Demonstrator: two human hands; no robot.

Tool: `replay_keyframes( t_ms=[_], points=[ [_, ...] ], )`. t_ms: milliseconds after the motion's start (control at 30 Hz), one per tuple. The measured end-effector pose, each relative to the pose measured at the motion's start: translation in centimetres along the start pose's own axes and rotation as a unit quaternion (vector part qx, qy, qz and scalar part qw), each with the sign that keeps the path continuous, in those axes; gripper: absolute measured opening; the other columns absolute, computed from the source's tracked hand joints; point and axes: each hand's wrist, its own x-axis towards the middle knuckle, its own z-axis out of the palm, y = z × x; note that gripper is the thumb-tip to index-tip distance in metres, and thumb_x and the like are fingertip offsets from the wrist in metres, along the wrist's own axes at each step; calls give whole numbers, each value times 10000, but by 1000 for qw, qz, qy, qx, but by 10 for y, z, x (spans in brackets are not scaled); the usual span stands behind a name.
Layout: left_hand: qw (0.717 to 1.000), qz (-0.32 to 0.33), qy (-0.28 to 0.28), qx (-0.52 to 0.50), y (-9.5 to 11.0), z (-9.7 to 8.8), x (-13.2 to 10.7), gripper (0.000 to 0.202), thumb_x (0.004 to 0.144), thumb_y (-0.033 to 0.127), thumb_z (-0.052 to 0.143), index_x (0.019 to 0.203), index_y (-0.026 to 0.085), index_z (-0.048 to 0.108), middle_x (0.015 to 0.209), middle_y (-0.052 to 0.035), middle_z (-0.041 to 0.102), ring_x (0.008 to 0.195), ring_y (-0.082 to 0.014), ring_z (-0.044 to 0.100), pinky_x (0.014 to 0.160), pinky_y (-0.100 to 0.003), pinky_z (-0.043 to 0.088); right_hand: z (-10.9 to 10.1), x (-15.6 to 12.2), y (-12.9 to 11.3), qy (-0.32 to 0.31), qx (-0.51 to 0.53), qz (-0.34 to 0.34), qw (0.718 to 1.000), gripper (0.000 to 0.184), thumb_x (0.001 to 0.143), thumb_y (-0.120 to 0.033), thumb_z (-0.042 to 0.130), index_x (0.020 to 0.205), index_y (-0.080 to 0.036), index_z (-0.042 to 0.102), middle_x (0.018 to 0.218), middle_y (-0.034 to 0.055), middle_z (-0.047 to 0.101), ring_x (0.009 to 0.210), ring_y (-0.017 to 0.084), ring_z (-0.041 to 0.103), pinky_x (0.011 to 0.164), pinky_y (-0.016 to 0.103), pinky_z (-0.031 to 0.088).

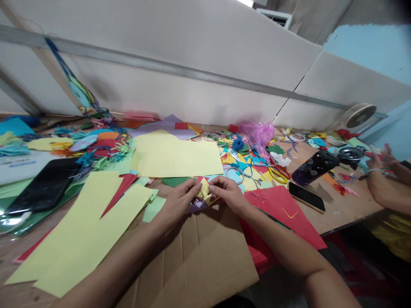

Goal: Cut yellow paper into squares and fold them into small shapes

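One small folded yellow paper piece [204, 188] sits between the person's left hand [183, 196] and right hand [228, 192], raised a little over the far edge of a brown cardboard sheet [205, 261]. The left hand pinches one side with thumb and fingertips; the right hand pinches the other side in the same way. Holding it from both sides probably steadies such a light piece and lets the fingertips work its creases. A purple paper scrap [198, 206] shows just below, near the left fingers; whether it is joined to the yellow piece, I cannot tell.

The cardboard lies directly under the hands, likely as a work surface over the table [346, 205]. Long pale yellow strips [80, 231] overlap on the left and a wide pale yellow sheet [176, 156] lies just beyond the hands, both apparently within reach as stock. On the right, a red sheet [279, 196] carries a slim dark pen-like tool [276, 220], and yellow-handled scissors [280, 173] rest just past it, seemingly handy for the right hand. A smartphone [306, 196] and a dark bottle [314, 167] stand farther right, perhaps out of the elbows' way.
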Motion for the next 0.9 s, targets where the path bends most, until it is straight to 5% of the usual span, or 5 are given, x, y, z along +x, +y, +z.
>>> replay_keyframes(
  t_ms=[267,533,900],
  points=[
    [995,34,10,93,5,-2,3,362,846,532,589,721,194,615,696,-8,588,681,-170,508,611,-284,419,1,-4,-1,13,-22,22,999,393,779,-554,757,783,-187,619,684,-21,614,547,106,599,470,199,462],
    [994,20,35,101,4,-3,3,355,852,511,555,717,186,607,677,1,565,663,-166,494,598,-280,392,-3,-2,-5,24,-64,-70,995,231,834,-423,738,912,-212,685,838,-7,658,660,113,596,628,250,516],
    [982,78,13,170,-1,-4,1,322,922,430,522,732,196,636,744,-10,619,737,-185,539,679,-289,398,-3,-2,-2,-28,-90,0,996,197,819,-364,716,871,-194,629,753,-21,635,639,118,609,581,237,496]
  ],
)
